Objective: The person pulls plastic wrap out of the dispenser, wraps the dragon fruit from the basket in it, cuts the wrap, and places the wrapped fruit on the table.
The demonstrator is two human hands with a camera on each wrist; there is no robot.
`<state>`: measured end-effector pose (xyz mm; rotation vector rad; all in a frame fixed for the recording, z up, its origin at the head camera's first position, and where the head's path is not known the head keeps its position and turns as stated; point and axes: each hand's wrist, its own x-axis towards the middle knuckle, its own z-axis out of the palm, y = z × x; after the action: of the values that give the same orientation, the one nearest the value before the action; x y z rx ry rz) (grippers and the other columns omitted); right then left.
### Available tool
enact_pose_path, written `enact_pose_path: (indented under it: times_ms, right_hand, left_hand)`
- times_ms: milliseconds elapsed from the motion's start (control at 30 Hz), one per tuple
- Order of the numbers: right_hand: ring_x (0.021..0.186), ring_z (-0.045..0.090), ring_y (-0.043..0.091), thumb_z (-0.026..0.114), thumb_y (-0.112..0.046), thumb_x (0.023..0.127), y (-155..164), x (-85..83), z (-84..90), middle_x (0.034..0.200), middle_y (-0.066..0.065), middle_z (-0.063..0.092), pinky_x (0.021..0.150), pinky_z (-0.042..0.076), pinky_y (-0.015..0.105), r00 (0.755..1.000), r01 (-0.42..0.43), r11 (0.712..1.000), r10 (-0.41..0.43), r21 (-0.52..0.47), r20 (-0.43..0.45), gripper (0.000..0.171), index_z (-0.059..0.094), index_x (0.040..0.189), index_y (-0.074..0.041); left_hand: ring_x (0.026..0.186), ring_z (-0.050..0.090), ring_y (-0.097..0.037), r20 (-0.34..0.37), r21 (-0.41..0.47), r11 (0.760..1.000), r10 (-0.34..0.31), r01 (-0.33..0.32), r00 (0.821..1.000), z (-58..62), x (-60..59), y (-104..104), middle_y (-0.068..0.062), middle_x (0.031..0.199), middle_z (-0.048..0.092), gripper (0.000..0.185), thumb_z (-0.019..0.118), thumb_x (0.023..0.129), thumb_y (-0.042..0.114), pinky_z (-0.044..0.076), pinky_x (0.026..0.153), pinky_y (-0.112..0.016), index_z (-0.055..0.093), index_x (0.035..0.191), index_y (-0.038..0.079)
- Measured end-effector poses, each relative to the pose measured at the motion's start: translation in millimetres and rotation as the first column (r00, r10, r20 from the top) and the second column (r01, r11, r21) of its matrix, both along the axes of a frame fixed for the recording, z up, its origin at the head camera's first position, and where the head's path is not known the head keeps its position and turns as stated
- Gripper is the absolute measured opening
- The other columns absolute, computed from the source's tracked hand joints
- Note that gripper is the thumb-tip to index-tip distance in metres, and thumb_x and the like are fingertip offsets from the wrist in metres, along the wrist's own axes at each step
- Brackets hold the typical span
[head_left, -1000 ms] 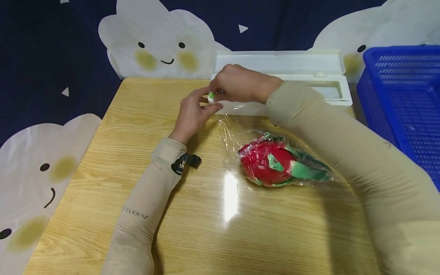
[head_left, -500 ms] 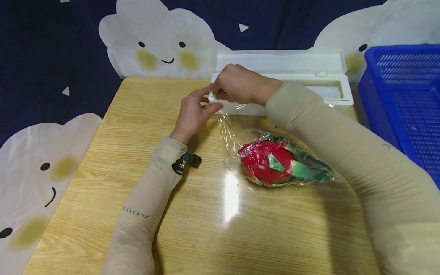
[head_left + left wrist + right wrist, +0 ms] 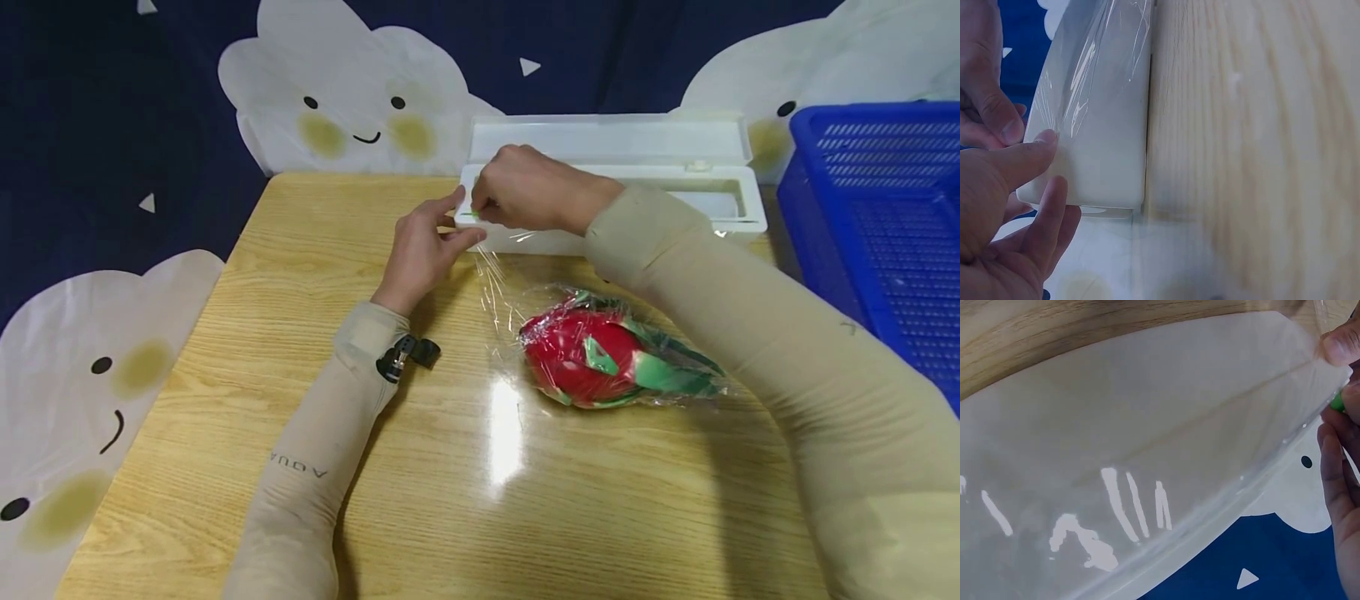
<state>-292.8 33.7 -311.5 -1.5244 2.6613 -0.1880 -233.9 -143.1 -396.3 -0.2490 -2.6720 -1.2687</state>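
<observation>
A long white film dispenser box [image 3: 660, 204] lies open at the table's back edge. My left hand [image 3: 423, 246] grips its left end, thumb [image 3: 1022, 159] pressed on the box [image 3: 1097, 137]. My right hand [image 3: 525, 196] reaches across and pinches a small green cutter slider [image 3: 471, 214] at that same end; the green piece [image 3: 1337, 402] shows between my fingertips [image 3: 1341, 347] beside the box [image 3: 1147, 456]. Clear cling film [image 3: 497, 279] runs from the box down to a red and green dragon fruit [image 3: 592, 358] wrapped in film at mid-table.
A blue plastic basket [image 3: 877, 225] stands off the table's right side, close to my right sleeve. The wooden table [image 3: 300, 250] has bare surface at the left and front. White cloud shapes on dark cloth hang behind and to the left.
My right fingers have edged slightly rightward with the green slider along the box's left end. The left hand, the fruit and the film stay as they were.
</observation>
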Motion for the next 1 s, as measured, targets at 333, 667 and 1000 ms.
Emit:
enact_pose_path:
  times_ms: [333,667,1000]
  right_hand:
    - [0.078,0.067,0.024,0.062,0.0,0.093,11,2.8,7.0,0.091,0.012,0.08,0.08,0.058,0.046,0.999,-0.008,1.0,0.009,0.011,-0.034,0.019,0.081,0.093,-0.002]
    - [0.071,0.063,0.022,0.061,0.0,0.092,17,4.2,5.4,0.081,0.011,0.077,0.076,0.058,0.046,1.0,-0.008,1.0,0.008,0.004,-0.026,0.019,0.079,0.086,-0.003]
    - [0.069,0.064,0.021,0.061,0.0,0.092,26,4.3,4.7,0.081,0.01,0.078,0.074,0.059,0.045,0.999,-0.017,1.0,0.017,-0.008,-0.027,0.02,0.079,0.084,-0.004]
  left_hand:
    - [0.113,0.075,-0.028,0.019,0.008,1.0,-0.003,0.003,1.0,6.0,-0.3,2,-0.017,0.147,0.061,0.067,0.082,0.09,0.025,0.065,0.089,-0.038,0.055,0.148,0.006]
    - [0.113,0.075,-0.029,0.028,0.004,1.0,0.005,-0.005,1.0,5.2,1.7,0,-0.018,0.148,0.06,0.067,0.082,0.09,0.024,0.065,0.088,-0.039,0.055,0.148,0.006]
    - [0.114,0.075,-0.028,0.034,-0.007,1.0,0.011,-0.01,0.999,4.1,2.1,0,-0.017,0.148,0.061,0.067,0.081,0.091,0.025,0.065,0.089,-0.039,0.054,0.149,0.007]
